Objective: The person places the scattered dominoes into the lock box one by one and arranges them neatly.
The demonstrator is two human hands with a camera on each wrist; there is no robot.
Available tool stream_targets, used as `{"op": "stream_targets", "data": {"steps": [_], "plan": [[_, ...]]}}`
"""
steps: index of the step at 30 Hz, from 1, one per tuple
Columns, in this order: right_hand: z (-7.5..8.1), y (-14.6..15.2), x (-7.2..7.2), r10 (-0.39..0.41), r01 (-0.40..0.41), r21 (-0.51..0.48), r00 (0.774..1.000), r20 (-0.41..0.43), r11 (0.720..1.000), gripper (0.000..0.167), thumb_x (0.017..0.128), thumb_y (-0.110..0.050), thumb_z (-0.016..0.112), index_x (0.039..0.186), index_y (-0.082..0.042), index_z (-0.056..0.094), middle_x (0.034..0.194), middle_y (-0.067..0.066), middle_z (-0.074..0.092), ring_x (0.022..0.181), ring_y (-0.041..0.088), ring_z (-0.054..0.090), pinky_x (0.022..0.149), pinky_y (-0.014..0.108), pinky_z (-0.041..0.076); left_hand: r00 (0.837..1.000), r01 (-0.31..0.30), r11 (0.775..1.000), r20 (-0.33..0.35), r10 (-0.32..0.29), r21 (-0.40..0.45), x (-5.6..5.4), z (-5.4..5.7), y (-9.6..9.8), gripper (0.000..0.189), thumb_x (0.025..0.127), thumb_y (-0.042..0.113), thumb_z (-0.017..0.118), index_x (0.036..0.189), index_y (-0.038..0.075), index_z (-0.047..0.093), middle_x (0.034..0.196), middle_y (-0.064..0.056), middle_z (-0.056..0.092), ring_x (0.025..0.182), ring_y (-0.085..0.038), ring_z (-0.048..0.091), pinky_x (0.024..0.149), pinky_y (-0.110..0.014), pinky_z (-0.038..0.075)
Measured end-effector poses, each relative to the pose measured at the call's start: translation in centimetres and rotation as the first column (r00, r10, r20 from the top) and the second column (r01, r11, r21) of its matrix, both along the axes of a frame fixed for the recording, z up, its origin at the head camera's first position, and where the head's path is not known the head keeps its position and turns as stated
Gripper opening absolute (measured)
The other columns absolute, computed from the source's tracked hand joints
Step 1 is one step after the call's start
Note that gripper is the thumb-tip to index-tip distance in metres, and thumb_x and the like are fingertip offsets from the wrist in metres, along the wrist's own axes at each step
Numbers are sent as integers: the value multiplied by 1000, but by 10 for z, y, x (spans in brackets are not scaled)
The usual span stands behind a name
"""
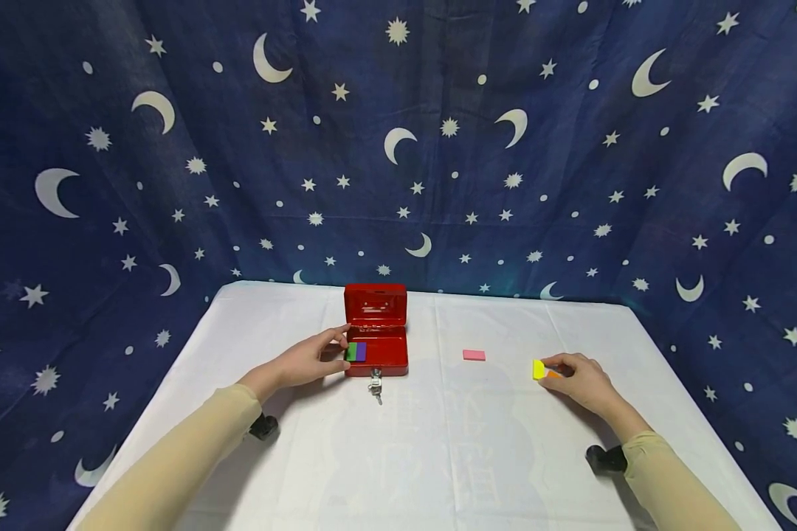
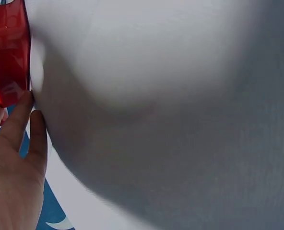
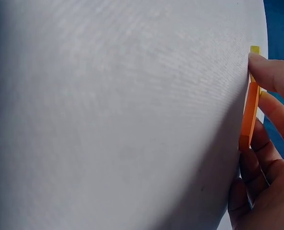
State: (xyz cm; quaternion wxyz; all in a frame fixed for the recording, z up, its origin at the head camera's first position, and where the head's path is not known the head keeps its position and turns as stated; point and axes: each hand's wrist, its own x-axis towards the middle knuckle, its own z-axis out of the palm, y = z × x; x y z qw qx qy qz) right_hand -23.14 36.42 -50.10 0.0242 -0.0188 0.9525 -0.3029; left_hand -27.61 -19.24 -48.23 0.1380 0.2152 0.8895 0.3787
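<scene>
My left hand (image 1: 300, 361) rests against the left side of an open red cash box (image 1: 390, 355), its thumb near the front corner and another finger by the hinge. In the left wrist view, the fingers stretch along the box. Inside the box, at the left, a green block (image 1: 352, 352) and a purple block (image 1: 361, 352) lie side by side. On the right, my right hand (image 1: 586, 385) pinches a yellow block (image 1: 538, 369) between thumb and finger at the cloth. An orange block (image 3: 249, 115) sits beneath that hand, partly hidden by it in the head view.
A pink block (image 1: 474, 355) lies flat between the box and my right hand. From the box's front hangs a padlock (image 1: 375, 383) with a key. White cloth (image 1: 412, 457) covers the table, and a blue star-and-moon curtain (image 1: 452, 184) stands behind it.
</scene>
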Motion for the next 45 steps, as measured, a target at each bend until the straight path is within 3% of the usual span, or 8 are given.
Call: {"op": "stream_targets", "data": {"steps": [6,16,25,29,38,45], "plan": [[2,-3,2,15,-14,35,999,-32,999,52,87,-39,82,126,-7,70,116,16,63,107,35,52,87,55,38,1000,3,1000,-5,-4,-22,-3,2,0,35,93,36,77,114,16,55,166,-1,31,132,-23,57,115,-45,37],[1,-1,3,10,-10,28,1000,-19,1000,56,87,-40,82,128,-4,68,120,20,63,111,38,53,91,60,41,1000,11,1000,9,-10,-23,-9,6,2,37,92,35,79,114,15,56,165,-2,33,128,-20,60,114,-44,39],[9,-3,-2,1,2,65,999,-50,998,57,86,-42,82,125,-3,67,106,10,64,100,31,50,78,45,38,1000,5,1000,11,-5,7,-11,6,4,32,92,29,79,110,16,56,164,-4,33,131,-22,58,114,-42,39],[19,-8,-6,9,-3,74,997,-76,997,59,87,-45,81,128,-5,66,109,12,64,101,31,49,77,42,40,1000,2,1000,21,-2,20,-10,6,4,31,92,28,78,109,15,55,165,-5,32,131,-23,57,114,-42,40],[39,-48,-17,82,-77,40,989,-125,996,56,87,-45,81,129,-12,67,110,8,62,107,32,48,83,47,40,1000,10,1000,16,-10,22,-8,7,3,32,93,27,77,110,13,55,164,-8,32,134,-27,54,113,-43,41],[44,-90,-22,152,-155,-2,974,-169,988,47,85,-39,84,124,-15,70,102,1,61,103,26,48,84,44,38,1000,-15,1000,16,15,-2,-7,4,2,31,92,28,78,111,15,55,164,-4,33,139,-26,49,115,-44,38]]}}
